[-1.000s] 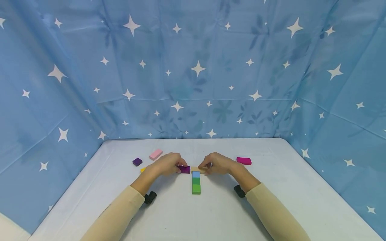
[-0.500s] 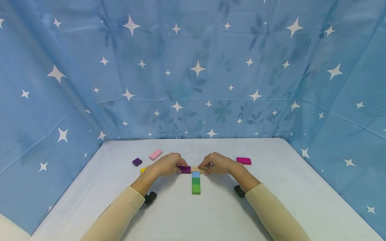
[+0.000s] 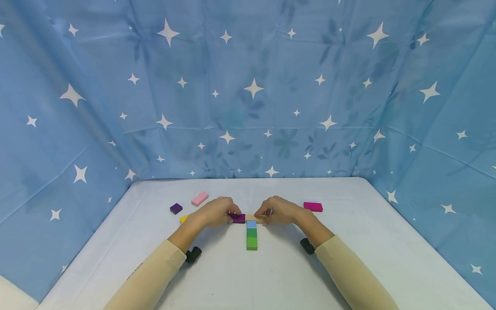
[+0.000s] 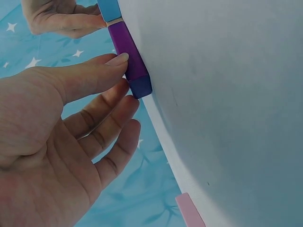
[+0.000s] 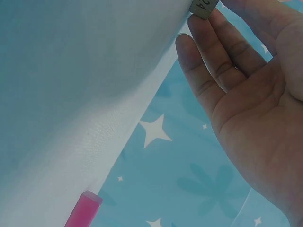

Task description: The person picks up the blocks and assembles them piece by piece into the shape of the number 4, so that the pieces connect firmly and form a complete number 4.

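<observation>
In the head view, my left hand (image 3: 215, 212) pinches a purple block (image 3: 238, 218) between thumb and fingers. The left wrist view shows the thumb on one side of that block, its end looking dark blue. My right hand (image 3: 280, 210) holds a plain wooden block (image 3: 250, 218), whose end bears the digits "24" in the right wrist view. The two blocks lie end to end in a row, touching or almost so. Below the wooden one, a column runs toward me: light blue block (image 3: 252, 224), dark green block (image 3: 252, 233) and light green block (image 3: 252, 244). My fingers hide parts of both held blocks.
Left of my left hand lie a dark purple block (image 3: 176, 208), a pink block (image 3: 199, 199) and a partly hidden yellow block (image 3: 184, 219). A magenta block (image 3: 313, 207) lies at the right. Blue star-patterned cloth (image 3: 248, 107) stands behind the white table (image 3: 248, 280).
Both hands and the blocks look the same across the frames; at most the purple block has shifted a hair to the right, against the wooden one.
</observation>
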`<state>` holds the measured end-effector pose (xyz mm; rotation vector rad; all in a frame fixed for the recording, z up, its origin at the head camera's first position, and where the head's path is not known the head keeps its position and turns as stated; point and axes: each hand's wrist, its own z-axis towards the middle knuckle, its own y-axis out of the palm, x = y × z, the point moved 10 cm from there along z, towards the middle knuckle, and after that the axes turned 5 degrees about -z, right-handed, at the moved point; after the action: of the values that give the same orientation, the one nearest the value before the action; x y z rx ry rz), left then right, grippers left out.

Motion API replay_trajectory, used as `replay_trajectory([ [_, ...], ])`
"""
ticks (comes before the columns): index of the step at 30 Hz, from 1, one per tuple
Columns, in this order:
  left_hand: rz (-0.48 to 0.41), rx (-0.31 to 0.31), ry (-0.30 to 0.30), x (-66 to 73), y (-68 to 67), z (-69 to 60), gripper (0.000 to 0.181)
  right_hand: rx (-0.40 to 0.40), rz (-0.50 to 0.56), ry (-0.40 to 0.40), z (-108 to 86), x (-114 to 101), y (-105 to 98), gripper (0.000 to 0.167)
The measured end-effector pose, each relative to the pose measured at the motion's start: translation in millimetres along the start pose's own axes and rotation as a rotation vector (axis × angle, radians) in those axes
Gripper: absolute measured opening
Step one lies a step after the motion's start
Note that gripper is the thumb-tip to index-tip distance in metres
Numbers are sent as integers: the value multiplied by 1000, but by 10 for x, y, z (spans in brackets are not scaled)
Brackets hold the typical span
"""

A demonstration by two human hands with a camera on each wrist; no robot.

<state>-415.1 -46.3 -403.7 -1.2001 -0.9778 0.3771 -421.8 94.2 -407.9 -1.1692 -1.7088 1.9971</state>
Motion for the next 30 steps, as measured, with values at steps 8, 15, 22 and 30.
replay_trajectory([
  [8, -19, -3, -9, 0, -24, -15, 27, -3, -4, -4, 7, 9, 12, 34],
  [15, -78, 14, -55, -144, -244, -80, 33, -9, -3, 13, 13, 24, 19, 35],
  [22, -142, -25, -120, -442, -478, -239, 31, -10, -3, 11, 1, 8, 10, 35],
  [30, -136, -109, -307, -814, -587, -471, 29, -7, -9, 14, -9, 6, 3, 35],
])
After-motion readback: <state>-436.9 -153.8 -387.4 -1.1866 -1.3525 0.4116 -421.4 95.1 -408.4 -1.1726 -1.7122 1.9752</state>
